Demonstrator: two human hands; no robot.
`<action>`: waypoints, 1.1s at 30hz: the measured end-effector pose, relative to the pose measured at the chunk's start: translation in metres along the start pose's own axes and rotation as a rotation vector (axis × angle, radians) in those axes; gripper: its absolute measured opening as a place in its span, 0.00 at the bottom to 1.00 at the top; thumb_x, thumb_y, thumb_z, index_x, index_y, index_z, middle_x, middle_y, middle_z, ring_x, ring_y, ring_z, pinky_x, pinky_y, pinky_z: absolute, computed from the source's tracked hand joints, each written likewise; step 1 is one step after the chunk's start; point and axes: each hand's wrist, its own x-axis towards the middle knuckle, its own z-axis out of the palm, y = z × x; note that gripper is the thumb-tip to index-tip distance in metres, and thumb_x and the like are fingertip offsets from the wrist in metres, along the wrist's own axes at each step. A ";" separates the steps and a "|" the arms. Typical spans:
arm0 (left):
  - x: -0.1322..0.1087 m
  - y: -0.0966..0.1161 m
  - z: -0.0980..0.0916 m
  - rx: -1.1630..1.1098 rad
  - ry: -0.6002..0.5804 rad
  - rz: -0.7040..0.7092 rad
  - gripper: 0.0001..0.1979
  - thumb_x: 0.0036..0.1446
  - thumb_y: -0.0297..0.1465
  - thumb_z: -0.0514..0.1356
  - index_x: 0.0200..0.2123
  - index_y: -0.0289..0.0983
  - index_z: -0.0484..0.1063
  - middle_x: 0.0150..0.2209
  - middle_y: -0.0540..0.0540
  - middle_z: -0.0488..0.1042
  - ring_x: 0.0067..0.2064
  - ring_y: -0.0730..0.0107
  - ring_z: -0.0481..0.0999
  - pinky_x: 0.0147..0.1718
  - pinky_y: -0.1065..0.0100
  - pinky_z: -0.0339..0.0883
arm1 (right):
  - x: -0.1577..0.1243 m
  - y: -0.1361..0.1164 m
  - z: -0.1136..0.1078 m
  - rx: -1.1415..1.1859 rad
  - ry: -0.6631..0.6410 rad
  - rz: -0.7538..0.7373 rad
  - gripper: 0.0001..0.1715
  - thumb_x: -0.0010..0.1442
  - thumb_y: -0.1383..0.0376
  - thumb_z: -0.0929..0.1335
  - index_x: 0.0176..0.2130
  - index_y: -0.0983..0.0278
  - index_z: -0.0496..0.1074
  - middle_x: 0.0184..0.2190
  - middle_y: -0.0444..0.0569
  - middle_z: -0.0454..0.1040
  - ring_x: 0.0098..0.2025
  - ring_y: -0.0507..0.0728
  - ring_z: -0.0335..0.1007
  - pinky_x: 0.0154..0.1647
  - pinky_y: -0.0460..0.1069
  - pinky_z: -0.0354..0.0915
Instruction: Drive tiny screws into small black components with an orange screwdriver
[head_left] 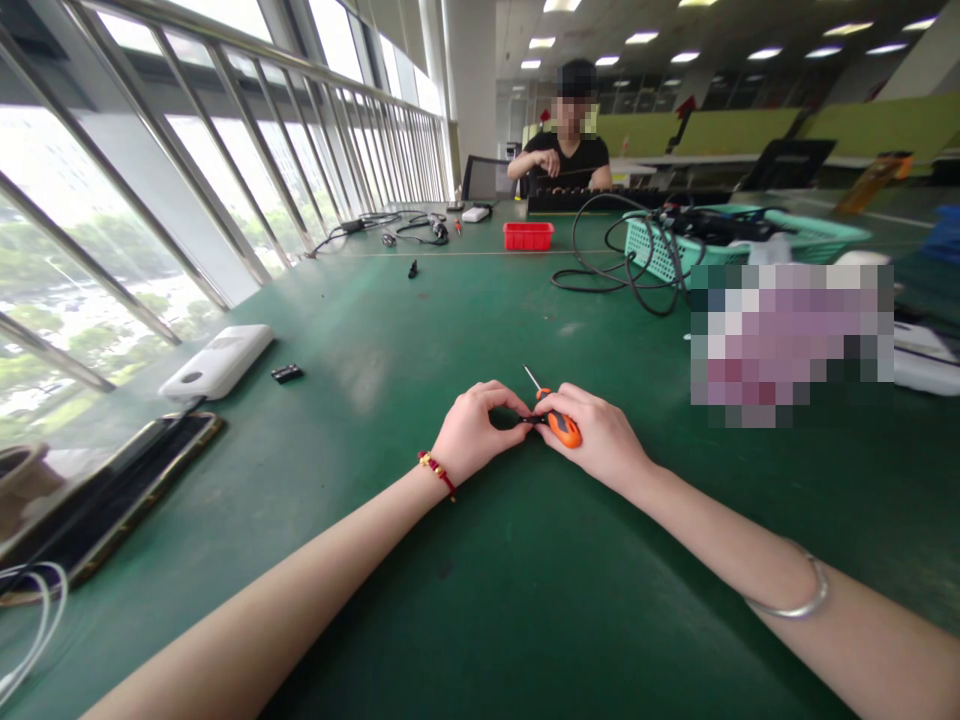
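Both hands meet over the middle of the green table [465,560]. My left hand [480,425] pinches a small black part [531,419] between thumb and fingertips; its exact kind is too small to make out. An orange and black screwdriver [564,429] rests in my right hand [596,430], its thin metal shaft pointing away and up to the left. The fingertips of my right hand also meet the small black part. Farther left on the table lies another small black piece [286,373].
A white power bank [219,362] and a phone [120,490] lie left, near the railing. Ahead stand a red bin [528,237] and a teal basket [660,252] with black cables. A pixelated patch covers things at right. Another person [574,150] sits across the table.
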 end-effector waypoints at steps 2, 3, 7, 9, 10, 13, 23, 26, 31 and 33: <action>-0.001 0.001 -0.001 -0.002 0.015 -0.004 0.03 0.46 0.29 0.61 0.27 0.37 0.74 0.33 0.48 0.75 0.38 0.67 0.72 0.42 0.65 0.66 | 0.000 0.000 -0.001 0.007 0.002 0.010 0.08 0.53 0.64 0.67 0.37 0.60 0.71 0.32 0.45 0.69 0.32 0.53 0.68 0.31 0.45 0.61; -0.002 0.002 -0.002 0.001 0.027 -0.010 0.03 0.46 0.29 0.61 0.27 0.37 0.74 0.33 0.48 0.75 0.38 0.67 0.72 0.42 0.65 0.66 | -0.001 0.001 -0.001 0.017 0.006 0.020 0.09 0.53 0.63 0.67 0.38 0.59 0.71 0.33 0.45 0.69 0.33 0.53 0.69 0.31 0.45 0.61; -0.007 0.004 -0.006 0.022 0.057 -0.023 0.03 0.46 0.28 0.61 0.28 0.37 0.73 0.33 0.48 0.74 0.38 0.66 0.71 0.41 0.64 0.65 | -0.004 0.002 -0.006 0.110 0.026 0.027 0.12 0.52 0.62 0.68 0.39 0.59 0.70 0.35 0.46 0.70 0.35 0.54 0.69 0.34 0.46 0.63; -0.009 0.005 -0.007 0.022 0.059 -0.029 0.03 0.46 0.28 0.61 0.27 0.37 0.73 0.32 0.48 0.74 0.38 0.66 0.71 0.41 0.64 0.65 | -0.005 0.001 -0.009 0.156 0.033 -0.001 0.11 0.52 0.63 0.68 0.39 0.60 0.70 0.34 0.46 0.70 0.35 0.54 0.69 0.35 0.47 0.63; -0.010 0.005 -0.008 0.018 0.058 -0.032 0.02 0.46 0.28 0.61 0.27 0.37 0.73 0.32 0.48 0.74 0.38 0.66 0.71 0.41 0.64 0.65 | -0.006 0.001 -0.011 0.170 0.034 -0.018 0.10 0.53 0.63 0.68 0.38 0.60 0.70 0.33 0.46 0.70 0.35 0.53 0.69 0.36 0.47 0.63; -0.011 0.007 -0.007 0.004 0.047 -0.027 0.02 0.47 0.29 0.61 0.28 0.38 0.73 0.33 0.48 0.74 0.38 0.66 0.71 0.42 0.64 0.65 | -0.007 -0.001 -0.014 0.176 0.029 -0.053 0.07 0.54 0.64 0.67 0.36 0.61 0.71 0.32 0.46 0.70 0.35 0.54 0.68 0.36 0.47 0.63; -0.013 0.012 -0.003 0.010 0.023 -0.012 0.03 0.47 0.30 0.61 0.29 0.38 0.73 0.33 0.48 0.74 0.38 0.66 0.71 0.41 0.64 0.65 | -0.010 0.000 -0.014 0.200 0.026 -0.052 0.05 0.54 0.66 0.66 0.34 0.61 0.71 0.30 0.46 0.70 0.33 0.53 0.68 0.35 0.46 0.62; -0.015 0.013 -0.002 0.057 0.028 0.009 0.03 0.47 0.30 0.61 0.29 0.39 0.74 0.33 0.48 0.74 0.37 0.66 0.70 0.41 0.64 0.65 | -0.012 0.000 -0.014 0.209 0.015 -0.035 0.05 0.54 0.66 0.66 0.34 0.61 0.71 0.30 0.45 0.69 0.33 0.53 0.67 0.34 0.46 0.62; -0.020 0.015 0.000 0.116 0.061 -0.004 0.03 0.46 0.30 0.62 0.28 0.40 0.75 0.36 0.48 0.74 0.40 0.64 0.70 0.44 0.61 0.65 | -0.015 -0.002 -0.016 0.206 0.017 -0.039 0.06 0.54 0.64 0.67 0.35 0.60 0.71 0.30 0.45 0.70 0.32 0.53 0.68 0.34 0.46 0.63; -0.022 0.017 0.001 0.127 0.085 -0.044 0.03 0.46 0.31 0.62 0.27 0.41 0.76 0.38 0.49 0.75 0.42 0.63 0.70 0.45 0.60 0.64 | -0.014 0.000 -0.017 0.196 0.071 -0.012 0.08 0.54 0.63 0.67 0.37 0.60 0.71 0.32 0.46 0.70 0.32 0.53 0.68 0.34 0.46 0.63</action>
